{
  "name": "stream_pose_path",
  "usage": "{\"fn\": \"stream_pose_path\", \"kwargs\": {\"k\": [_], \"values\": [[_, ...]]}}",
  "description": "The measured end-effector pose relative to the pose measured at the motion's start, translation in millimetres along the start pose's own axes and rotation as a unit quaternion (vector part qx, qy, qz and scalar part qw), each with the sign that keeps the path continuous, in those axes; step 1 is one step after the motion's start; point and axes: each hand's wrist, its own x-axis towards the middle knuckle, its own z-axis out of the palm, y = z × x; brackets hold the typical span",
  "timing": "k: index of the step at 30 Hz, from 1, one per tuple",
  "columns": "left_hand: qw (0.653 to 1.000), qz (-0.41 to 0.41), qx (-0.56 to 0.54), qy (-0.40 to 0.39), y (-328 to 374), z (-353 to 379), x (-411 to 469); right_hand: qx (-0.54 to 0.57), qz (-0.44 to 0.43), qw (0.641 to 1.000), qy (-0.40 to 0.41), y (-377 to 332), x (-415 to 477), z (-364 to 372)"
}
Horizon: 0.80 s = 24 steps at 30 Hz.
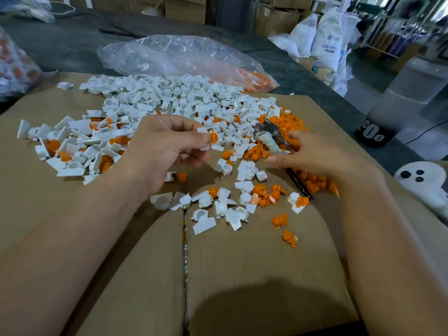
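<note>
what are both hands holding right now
Left hand: closed, pinching a white piece with an orange cap.
Right hand: closed around a taped metal tool.

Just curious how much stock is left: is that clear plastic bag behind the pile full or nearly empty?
Nearly empty: the clear plastic bag lies crumpled and slack, with orange parts only in its right end.

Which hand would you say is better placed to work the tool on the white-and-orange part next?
Right, probably: the right hand grips the taped tool, close beside the white-and-orange part that the left hand pinches.
</note>
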Motion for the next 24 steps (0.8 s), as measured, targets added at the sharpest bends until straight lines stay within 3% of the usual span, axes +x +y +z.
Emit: {"fn": "stream_pose_path", "kwargs": {"k": [7,12,19,24], "values": [[1.000,0.005,-0.004,0.003,-1.2,-0.9,1.6,-0.064,0.020,0.998,-0.014,3.4,6.6,6.7],[1.000,-0.002,-0.014,0.001,-2.7,-1.3,2.0,-0.024,0.035,0.999,0.000,1.2,5.6,7.5],[1.000,0.006,-0.020,0.005,-5.5,-1.0,4.8,-0.016,0.042,0.993,0.111,-5.0,1.5,4.8],[0.998,0.002,-0.050,0.030,-7.7,-1.6,8.2,0.047,-0.033,0.980,0.190,-16.2,-4.6,-0.1]]}}
